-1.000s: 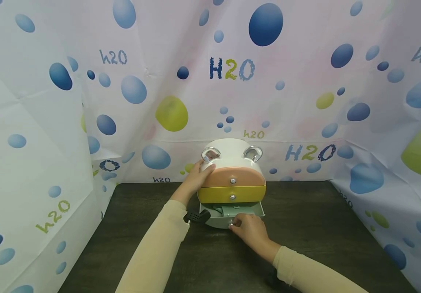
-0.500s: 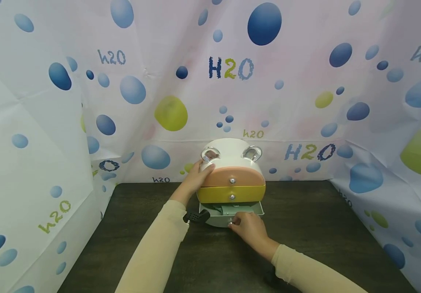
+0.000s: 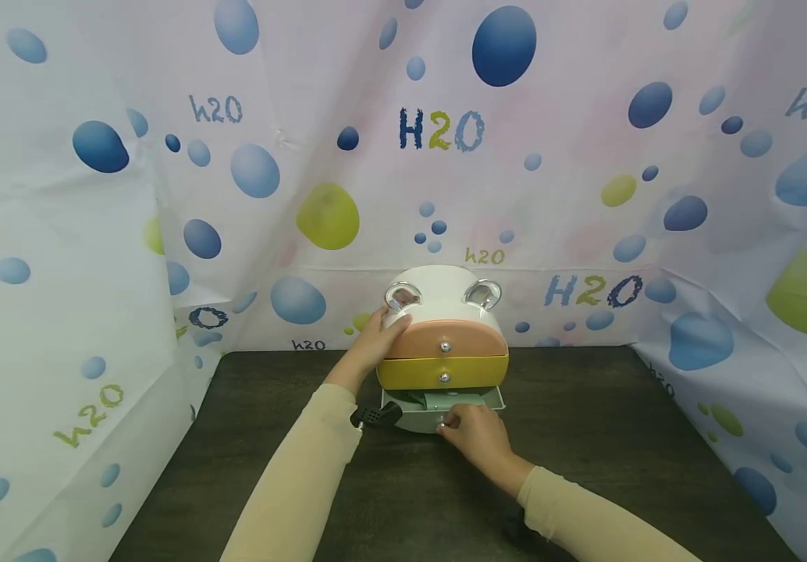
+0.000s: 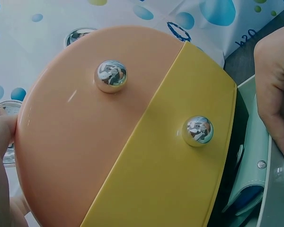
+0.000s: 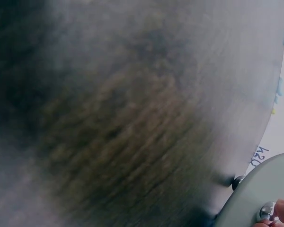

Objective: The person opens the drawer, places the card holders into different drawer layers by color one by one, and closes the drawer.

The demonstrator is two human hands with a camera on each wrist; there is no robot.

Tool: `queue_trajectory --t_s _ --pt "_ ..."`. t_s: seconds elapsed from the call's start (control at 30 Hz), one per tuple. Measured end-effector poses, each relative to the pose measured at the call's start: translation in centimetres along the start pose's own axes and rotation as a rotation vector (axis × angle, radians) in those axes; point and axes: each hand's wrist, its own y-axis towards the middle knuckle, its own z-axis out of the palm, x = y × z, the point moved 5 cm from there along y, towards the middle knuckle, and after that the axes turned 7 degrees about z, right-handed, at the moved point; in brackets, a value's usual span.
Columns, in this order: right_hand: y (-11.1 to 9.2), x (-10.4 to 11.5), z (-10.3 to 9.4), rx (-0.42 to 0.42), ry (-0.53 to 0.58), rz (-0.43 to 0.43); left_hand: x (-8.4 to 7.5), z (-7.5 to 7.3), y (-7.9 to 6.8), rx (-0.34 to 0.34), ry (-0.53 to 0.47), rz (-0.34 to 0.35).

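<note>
A small rounded chest of drawers (image 3: 439,290) with a white top and two silver ear-like rings stands at the table's far side. Its peach drawer (image 3: 417,340) and yellow drawer (image 3: 410,374) are closed. The bottom grey-green drawer (image 3: 414,422) is pulled partly out. Inside lies a pale green case (image 4: 255,165) with a metal snap. My left hand (image 3: 371,343) grips the chest's left side, thumb at the peach drawer's edge. My right hand (image 3: 481,441) pinches the bottom drawer's silver knob (image 5: 266,211), seen in the right wrist view.
The dark wood table (image 3: 586,437) extends around the chest. Behind it and at both sides hangs a white sheet (image 3: 551,195) with blue and green spots. A black wrist device (image 3: 378,415) sits by my left cuff, close to the open drawer's left edge.
The bottom drawer has slid slightly inward, toward the chest, with my right hand on its knob. My left hand stays in place on the chest's side.
</note>
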Motion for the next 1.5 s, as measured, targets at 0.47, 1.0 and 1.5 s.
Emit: queue_trajectory --t_s 0.47,1.0,1.5 --pt "0.7 -0.1 -0.1 -0.035 0.013 -0.018 -0.2 0.1 -0.2 0.001 -0.006 -0.009" --pt "1.4 0.0 0.1 -0.042 0.011 -0.007 0.1 0.0 0.2 0.006 -0.010 -0.009" --pt "2.0 -0.3 0.2 -0.016 0.029 0.015 0.0 -0.2 0.4 0.009 -0.005 -0.001"
